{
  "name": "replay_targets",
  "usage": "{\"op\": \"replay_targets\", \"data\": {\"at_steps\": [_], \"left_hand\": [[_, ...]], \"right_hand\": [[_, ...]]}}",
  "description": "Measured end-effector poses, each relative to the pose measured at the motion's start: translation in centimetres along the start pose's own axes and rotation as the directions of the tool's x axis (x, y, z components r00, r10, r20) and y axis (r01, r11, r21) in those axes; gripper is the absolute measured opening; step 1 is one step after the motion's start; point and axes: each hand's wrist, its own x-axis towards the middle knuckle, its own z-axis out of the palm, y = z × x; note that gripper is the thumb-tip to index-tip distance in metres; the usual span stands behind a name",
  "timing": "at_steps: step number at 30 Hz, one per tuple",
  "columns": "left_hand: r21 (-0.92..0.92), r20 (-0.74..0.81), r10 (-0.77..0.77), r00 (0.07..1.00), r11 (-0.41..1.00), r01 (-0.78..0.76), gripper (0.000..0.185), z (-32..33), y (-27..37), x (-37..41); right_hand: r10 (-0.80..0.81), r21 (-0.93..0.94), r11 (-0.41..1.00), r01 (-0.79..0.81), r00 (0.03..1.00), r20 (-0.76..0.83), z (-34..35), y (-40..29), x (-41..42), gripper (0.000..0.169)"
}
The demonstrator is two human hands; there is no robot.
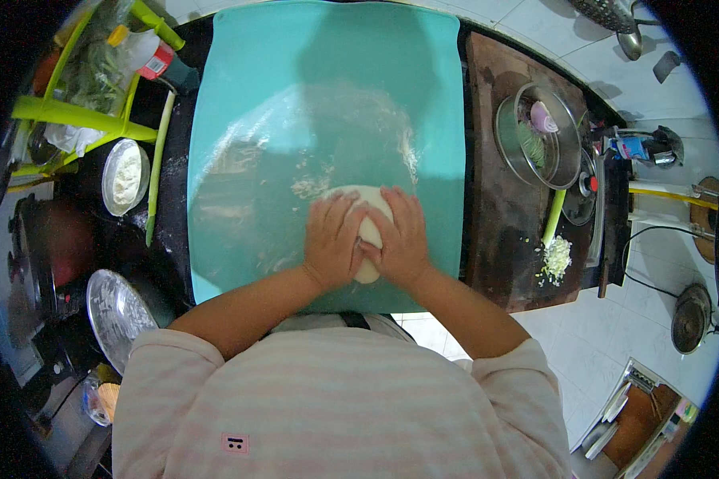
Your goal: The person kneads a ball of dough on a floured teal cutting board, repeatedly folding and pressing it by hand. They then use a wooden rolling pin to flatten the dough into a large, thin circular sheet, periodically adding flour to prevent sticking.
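A smooth lump of white dough (369,232) rests on a floured turquoise mat (335,143), near the edge closest to me. My left hand (334,236) presses on the dough's left side, fingers pointing away from me. On its right side lies my right hand (400,236), the thumbs almost meeting over the middle. Both palms cover much of the lump, so its underside and flanks are hidden. Loose flour (311,185) is scattered on the mat just beyond my fingers.
To the left are a bowl of flour (127,176), a long green stalk (160,167), a green rack (84,114), a bottle (150,57) and a floury metal basin (117,314). Rightward, a wooden board (491,239) bears a steel pot (508,141) and chopped pale vegetable (557,258).
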Motion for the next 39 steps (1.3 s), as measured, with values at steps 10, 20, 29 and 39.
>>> {"op": "replay_targets", "data": {"at_steps": [10, 20, 29, 39], "left_hand": [[0.139, 0.201, -0.182, 0.963, 0.978, 0.155, 0.027, 1.9, -6.3, 11.7], [0.104, 0.028, -0.040, 0.999, 0.994, 0.037, 0.040, -1.6, 1.7, 0.0], [0.238, 0.057, -0.136, 0.989, 0.964, 0.119, 0.030, 2.6, -5.5, 10.2], [0.194, 0.144, -0.174, 0.974, 0.970, 0.145, 0.037, -2.1, 1.9, 4.5]], "right_hand": [[0.241, -0.182, 0.945, -0.272, 0.955, -0.175, 2.3, 6.0, 11.0, 0.040], [-0.017, -0.068, 0.998, 0.018, 1.000, 0.018, -0.1, -0.7, -2.1, 0.058], [0.141, -0.128, 0.982, -0.138, 0.990, 0.013, 0.8, 4.5, 7.6, 0.069], [0.181, -0.001, 0.982, -0.187, 0.950, 0.253, -4.9, -0.7, 2.6, 0.083]]}}
